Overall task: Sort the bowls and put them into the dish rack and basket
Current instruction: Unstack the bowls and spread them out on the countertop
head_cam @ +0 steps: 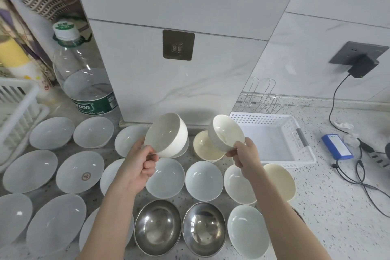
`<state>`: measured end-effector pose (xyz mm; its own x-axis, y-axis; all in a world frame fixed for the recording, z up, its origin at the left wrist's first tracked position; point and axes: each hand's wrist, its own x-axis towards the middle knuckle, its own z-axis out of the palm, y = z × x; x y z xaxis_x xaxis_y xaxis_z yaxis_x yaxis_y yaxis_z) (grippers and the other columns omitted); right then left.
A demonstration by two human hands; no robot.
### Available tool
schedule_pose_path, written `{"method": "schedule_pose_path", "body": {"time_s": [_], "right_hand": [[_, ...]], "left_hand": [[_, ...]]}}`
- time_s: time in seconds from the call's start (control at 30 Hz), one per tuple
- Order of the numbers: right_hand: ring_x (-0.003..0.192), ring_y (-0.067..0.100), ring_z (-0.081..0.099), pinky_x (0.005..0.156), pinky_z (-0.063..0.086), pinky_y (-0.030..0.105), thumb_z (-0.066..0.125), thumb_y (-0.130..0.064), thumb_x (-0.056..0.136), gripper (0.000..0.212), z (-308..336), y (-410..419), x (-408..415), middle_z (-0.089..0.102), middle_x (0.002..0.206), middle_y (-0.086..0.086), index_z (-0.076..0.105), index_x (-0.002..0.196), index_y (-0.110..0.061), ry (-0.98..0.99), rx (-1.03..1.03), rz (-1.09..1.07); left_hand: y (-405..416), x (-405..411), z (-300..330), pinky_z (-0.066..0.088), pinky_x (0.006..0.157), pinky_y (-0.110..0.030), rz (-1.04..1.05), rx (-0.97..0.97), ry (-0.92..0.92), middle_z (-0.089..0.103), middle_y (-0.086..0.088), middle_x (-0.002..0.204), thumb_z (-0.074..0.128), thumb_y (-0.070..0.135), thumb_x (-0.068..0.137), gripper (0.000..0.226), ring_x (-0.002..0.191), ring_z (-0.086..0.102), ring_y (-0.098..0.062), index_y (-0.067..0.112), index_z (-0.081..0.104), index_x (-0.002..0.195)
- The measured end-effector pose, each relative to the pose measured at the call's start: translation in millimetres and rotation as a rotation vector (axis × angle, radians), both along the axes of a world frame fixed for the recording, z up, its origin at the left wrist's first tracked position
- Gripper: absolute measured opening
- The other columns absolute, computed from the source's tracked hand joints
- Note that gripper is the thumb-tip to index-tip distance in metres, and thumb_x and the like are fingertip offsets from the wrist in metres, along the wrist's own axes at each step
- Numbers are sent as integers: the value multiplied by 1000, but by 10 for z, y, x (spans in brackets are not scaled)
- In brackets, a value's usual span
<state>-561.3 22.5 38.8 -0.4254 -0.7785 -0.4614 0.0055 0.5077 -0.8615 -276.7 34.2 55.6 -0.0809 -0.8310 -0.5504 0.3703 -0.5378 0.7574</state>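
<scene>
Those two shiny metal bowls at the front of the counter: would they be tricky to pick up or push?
Probably not. The two metal bowls look thin-walled, so likely light for their size. Their polished, mirror-like surface suggests fingers could slip on them. They would likely slide and rock on their rounded bottoms if pushed, but should not shatter as the white bowls might.

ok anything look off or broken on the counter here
Nothing looks broken or spilled. The one oddity: a cream bowl at the right end of the middle row stands tilted on its edge, leaning against the white bowl beside it, while the other bowls on the counter sit flat. The white basket holds no bowls yet.
</scene>
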Motion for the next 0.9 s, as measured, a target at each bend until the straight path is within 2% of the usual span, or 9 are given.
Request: {"method": "schedule_pose_path", "body": {"time_s": [0.23, 0.43, 0.5, 0.53, 0.6, 0.67, 0.73, 0.8, 0.9], "right_hand": [[30, 8, 28, 31, 22, 17, 38, -2, 86, 17, 183, 355, -457, 59, 53, 15, 50, 96, -8, -118, -72, -120], [31, 8, 30, 34, 28, 19, 41, -6, 82, 27, 162, 721, -1044, 65, 52, 13, 52, 103, -20, -20, -110, -98], [31, 7, 31, 33, 28, 17, 41, -5, 83, 28, 157, 813, -1269, 65, 52, 14, 53, 105, -18, -27, -122, -92], [31, 7, 31, 33, 28, 17, 41, -4, 84, 30, 154, 859, -1388, 65, 52, 15, 54, 106, -19, -33, -126, -88], [33, 8, 32, 34, 28, 18, 40, -4, 85, 33, 146, 949, -1629, 65, 52, 15, 54, 109, -21, -49, -136, -88], [34, 8, 33, 34, 28, 18, 40, -4, 85, 34, 131, 1030, -1858, 64, 50, 13, 53, 112, -22, -56, -139, -96], [33, 7, 36, 33, 27, 17, 40, -4, 85, 36, 106, 1101, -2067, 63, 49, 11, 52, 114, -20, -50, -138, -105], [32, 5, 38, 33, 28, 16, 39, -4, 85, 37, 72, 1173, -2266, 64, 50, 11, 52, 116, -20, -36, -131, -110], [34, 4, 45, 35, 31, 16, 39, -4, 85, 44, 7, 1306, -2554, 67, 70, 20, 49, 123, -24, -6, -110, -94]], "left_hand": [[128, -476, 105, 19, 26, -11, 2, 63, 146, 45, 1, 55, 40, -1, 93, 31, 29, 28, 1, 23, 57, 84], [319, -1119, 85, 20, 25, -9, 73, 153, 385, 49, 2, 53, 51, 12, 94, 21, 26, 31, 0, 23, 62, 80], [393, -1405, 84, 20, 24, -9, 116, 180, 483, 53, 1, 52, 61, 13, 86, 13, 25, 34, -1, 23, 65, 80], [431, -1565, 97, 20, 24, -9, 118, 182, 541, 54, 1, 51, 71, 11, 75, 14, 24, 34, -1, 23, 66, 80], [488, -1871, 100, 20, 24, -10, 102, 170, 680, 55, 0, 49, 94, 2, 37, 55, 23, 36, -2, 20, 64, 79], [540, -2139, 94, 21, 24, -11, 83, 153, 779, 55, 0, 48, 97, -2, 12, 80, 23, 38, -2, 17, 61, 80], [591, -2383, 57, 22, 24, -12, 71, 146, 831, 56, -1, 47, 98, -3, 13, 84, 23, 39, -3, 16, 59, 85], [644, -2588, 18, 23, 25, -12, 68, 158, 878, 56, -1, 47, 97, -5, 17, 77, 23, 40, -3, 14, 58, 80], [718, -2814, -64, 22, 28, -13, 74, 166, 923, 56, 1, 47, 95, -10, 22, 59, 24, 41, -5, 8, 60, 66]]}}
